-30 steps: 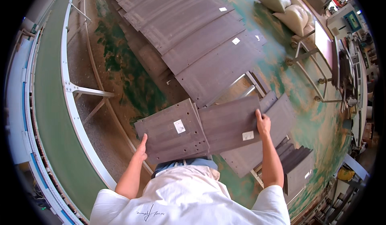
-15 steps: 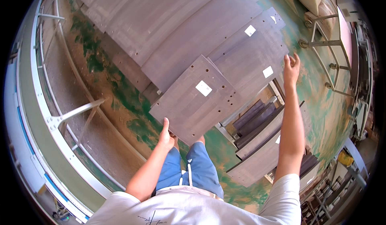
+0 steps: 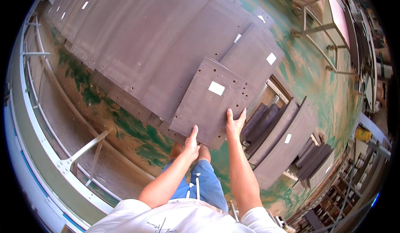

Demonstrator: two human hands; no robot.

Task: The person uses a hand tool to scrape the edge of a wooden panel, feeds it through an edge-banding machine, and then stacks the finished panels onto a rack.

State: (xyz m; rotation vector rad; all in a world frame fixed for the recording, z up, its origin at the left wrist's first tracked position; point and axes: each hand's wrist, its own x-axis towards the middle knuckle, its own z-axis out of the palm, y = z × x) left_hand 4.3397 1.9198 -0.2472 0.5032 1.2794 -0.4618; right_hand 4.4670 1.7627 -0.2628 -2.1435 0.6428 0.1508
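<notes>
A grey-brown rectangular panel point(image 3: 200, 108) with drilled holes and a white label point(image 3: 216, 88) is held tilted in front of me. At its near edge my left hand point(image 3: 191, 146) is closed, thumb on the top face and fingers hidden underneath. My right hand point(image 3: 235, 124) grips the right edge, its thumb on the face and a finger showing just past the edge. Beyond the held panel lie wide overlapping stacks of similar panels point(image 3: 137, 37). Directly behind it is a smaller labelled panel point(image 3: 254, 51).
A metal rail frame point(image 3: 66, 166) runs along my left, with a bracket jutting inward. To the right, more panels point(image 3: 287, 149) lie in overlapping rows. A wheeled metal trolley point(image 3: 321, 28) stands at the far right on the green, worn floor point(image 3: 287, 103).
My right hand has come down and left from the far panels to the right edge of the held panel. That panel has shifted slightly right. The view has moved too.
</notes>
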